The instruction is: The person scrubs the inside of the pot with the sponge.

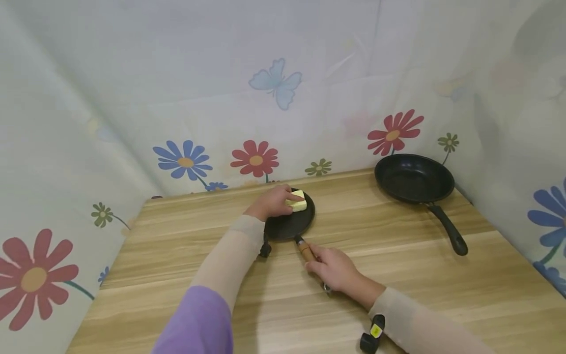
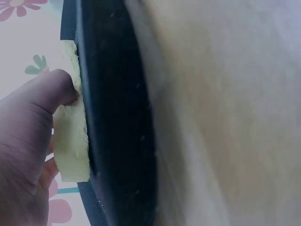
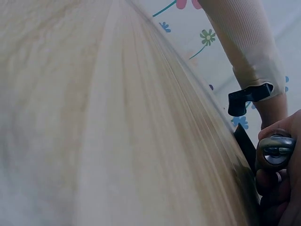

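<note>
A small black frying pan [image 1: 287, 228] with a wooden handle [image 1: 304, 250] is near the middle of the wooden table. My left hand [image 1: 273, 201] holds a pale yellow sponge [image 1: 299, 203] against the pan's inner surface, toward its far right side. In the left wrist view the thumb [image 2: 54, 92] bends over the sponge [image 2: 73, 146], which meets the dark pan [image 2: 117, 117]. With curled fingers my right hand [image 1: 333, 268] grips the handle. A metal hanging ring [image 3: 278, 146] at the handle's end shows in the right wrist view.
A larger black frying pan [image 1: 414, 178] sits at the table's back right, its black handle [image 1: 448, 231] angled toward the front right. Flower-printed cloth [image 1: 283, 128] stands behind the wooden table [image 1: 185, 255] and along both sides.
</note>
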`<state>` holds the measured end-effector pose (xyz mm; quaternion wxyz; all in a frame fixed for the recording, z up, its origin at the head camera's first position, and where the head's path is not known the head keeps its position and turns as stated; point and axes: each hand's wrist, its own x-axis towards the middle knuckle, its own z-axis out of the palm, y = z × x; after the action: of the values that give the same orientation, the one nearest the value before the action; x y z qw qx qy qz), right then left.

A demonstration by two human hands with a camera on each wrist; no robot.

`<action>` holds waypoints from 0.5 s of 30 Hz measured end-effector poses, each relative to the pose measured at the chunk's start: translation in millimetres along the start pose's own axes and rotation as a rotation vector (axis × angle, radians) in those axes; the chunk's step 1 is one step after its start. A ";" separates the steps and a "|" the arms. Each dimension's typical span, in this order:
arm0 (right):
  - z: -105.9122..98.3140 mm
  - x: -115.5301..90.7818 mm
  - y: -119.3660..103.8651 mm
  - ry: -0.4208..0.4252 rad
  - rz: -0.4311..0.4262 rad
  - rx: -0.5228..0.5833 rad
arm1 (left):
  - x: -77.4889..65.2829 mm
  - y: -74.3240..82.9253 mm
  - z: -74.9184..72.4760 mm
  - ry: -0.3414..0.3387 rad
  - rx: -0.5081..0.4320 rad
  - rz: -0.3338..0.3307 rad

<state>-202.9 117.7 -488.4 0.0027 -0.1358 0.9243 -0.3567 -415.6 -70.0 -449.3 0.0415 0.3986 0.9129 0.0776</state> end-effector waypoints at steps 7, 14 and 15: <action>0.1 1.2 -2.1 0.005 0.007 0.024 | -9.7 -24.8 -2.9 0.039 0.003 0.009; 1.9 0.8 -0.9 0.009 0.011 0.016 | -16.1 -32.9 1.1 0.069 -0.013 0.037; 2.1 0.8 -1.0 0.008 0.014 0.019 | -16.8 -32.8 1.9 0.081 -0.011 0.040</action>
<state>-203.2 115.4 -489.2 0.0030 -0.1277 0.9219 -0.3658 -427.6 -104.1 -456.7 0.0054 0.4129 0.9053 0.0996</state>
